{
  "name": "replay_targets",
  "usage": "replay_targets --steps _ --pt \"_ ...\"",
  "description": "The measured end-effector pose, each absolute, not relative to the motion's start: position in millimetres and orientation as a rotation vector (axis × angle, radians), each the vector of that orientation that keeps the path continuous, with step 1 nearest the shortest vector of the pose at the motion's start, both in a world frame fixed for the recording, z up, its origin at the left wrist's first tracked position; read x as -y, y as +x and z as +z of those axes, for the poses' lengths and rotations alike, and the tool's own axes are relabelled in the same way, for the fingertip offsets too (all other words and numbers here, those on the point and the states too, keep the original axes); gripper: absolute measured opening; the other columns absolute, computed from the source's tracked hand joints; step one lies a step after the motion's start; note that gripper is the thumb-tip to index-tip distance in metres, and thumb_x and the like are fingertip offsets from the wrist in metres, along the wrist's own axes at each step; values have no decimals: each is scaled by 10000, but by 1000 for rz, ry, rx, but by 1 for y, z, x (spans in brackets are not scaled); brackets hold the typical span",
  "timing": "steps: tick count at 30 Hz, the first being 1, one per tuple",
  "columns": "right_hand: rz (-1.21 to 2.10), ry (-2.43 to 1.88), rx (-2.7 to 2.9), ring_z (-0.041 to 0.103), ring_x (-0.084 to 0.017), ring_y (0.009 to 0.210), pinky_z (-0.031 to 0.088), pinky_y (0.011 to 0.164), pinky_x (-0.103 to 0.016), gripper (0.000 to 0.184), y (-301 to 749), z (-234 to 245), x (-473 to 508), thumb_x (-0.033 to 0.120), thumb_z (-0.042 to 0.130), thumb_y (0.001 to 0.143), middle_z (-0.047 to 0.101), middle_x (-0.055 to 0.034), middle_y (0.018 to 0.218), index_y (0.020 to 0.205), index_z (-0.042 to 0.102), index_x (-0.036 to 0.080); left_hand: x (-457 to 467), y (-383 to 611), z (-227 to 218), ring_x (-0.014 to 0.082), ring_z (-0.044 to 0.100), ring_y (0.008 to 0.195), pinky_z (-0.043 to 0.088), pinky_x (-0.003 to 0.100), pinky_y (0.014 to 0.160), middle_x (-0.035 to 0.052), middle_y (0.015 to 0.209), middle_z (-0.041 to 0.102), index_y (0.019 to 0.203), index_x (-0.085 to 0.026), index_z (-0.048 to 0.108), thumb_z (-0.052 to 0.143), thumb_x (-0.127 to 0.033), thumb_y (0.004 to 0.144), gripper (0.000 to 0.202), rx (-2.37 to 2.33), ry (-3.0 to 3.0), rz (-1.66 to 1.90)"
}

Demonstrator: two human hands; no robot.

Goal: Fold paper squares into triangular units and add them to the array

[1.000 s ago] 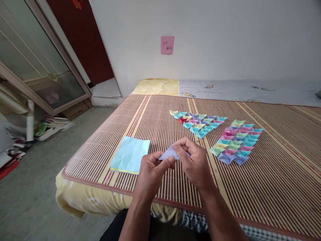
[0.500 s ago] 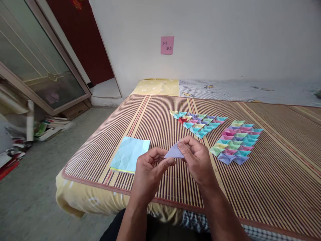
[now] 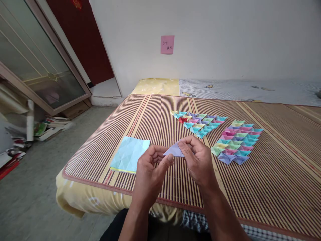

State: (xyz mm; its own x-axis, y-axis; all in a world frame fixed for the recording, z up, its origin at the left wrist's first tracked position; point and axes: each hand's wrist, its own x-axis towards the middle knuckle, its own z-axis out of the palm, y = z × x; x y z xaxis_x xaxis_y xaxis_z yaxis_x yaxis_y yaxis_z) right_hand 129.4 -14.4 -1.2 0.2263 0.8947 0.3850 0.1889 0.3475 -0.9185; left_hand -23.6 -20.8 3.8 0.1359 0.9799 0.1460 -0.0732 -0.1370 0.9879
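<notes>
A purple sheet of paper folded into a triangle (image 3: 175, 151) is held up between my hands over the mat. My right hand (image 3: 197, 157) pinches its right side, thumb on the near face and fingers behind. At the left corner, the thumb and curled fingers of my left hand (image 3: 151, 172) close about the paper's tip. A stack of light blue paper sheets (image 3: 130, 154), creased on top and with a yellow edge below, lies left of my left hand. Beyond my hands rest two groups of small folded paper pieces (image 3: 200, 122) in many colours, the second group (image 3: 237, 142) farther right.
A striped bamboo mat (image 3: 100, 157) covers the bed, with yellow bedding (image 3: 92, 201) hanging over the near edge. On the white wall is a pink note (image 3: 167, 45). Books (image 3: 54, 125) lie on the floor at left, near a glass-panelled door (image 3: 42, 57).
The left thumb and fingers have shifted slightly up and along the purple paper's left corner. The paper has moved a little left and up. The stack and the folded pieces stay put.
</notes>
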Motion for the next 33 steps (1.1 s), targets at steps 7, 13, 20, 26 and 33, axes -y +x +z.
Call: replay_targets --steps 7,13,20,26,33 --pt "554 -1158 1272 619 -147 597 471 542 -246 189 128 -1 17 326 630 994 652 17 682 836 630 222 20 -24 -5 186 635 839 502 296 786 34 924 713 1053 -229 729 749 -263 938 122 -1036 1504 1339" --pt "480 -1162 1294 624 -141 591 478 540 -238 181 125 0 19 299 622 1004 650 22 682 842 626 219 20 -24 -5 186 618 819 495 302 769 29 911 701 1044 -225 735 762 -233 920 127 -1024 1475 1352" --pt "252 -1149 1348 639 -114 588 490 548 -200 153 123 0 20 252 633 1002 665 43 692 854 630 212 18 -24 -7 168 606 834 487 287 758 9 921 677 1043 -242 746 745 -189 924 130 -983 1461 1396" --pt "216 -1140 1371 637 -98 582 488 540 -178 129 121 -1 20 228 629 1006 661 56 696 878 629 214 19 -23 -7 155 596 785 500 285 746 10 945 710 1107 -260 759 750 -193 923 196 -967 1440 1372" --pt "206 -1133 1381 641 -95 595 502 559 -173 126 122 -1 19 216 629 1000 657 58 698 874 631 209 19 -22 -6 178 661 856 528 300 787 37 1040 757 1222 -283 786 744 -200 934 302 -984 1531 1338"
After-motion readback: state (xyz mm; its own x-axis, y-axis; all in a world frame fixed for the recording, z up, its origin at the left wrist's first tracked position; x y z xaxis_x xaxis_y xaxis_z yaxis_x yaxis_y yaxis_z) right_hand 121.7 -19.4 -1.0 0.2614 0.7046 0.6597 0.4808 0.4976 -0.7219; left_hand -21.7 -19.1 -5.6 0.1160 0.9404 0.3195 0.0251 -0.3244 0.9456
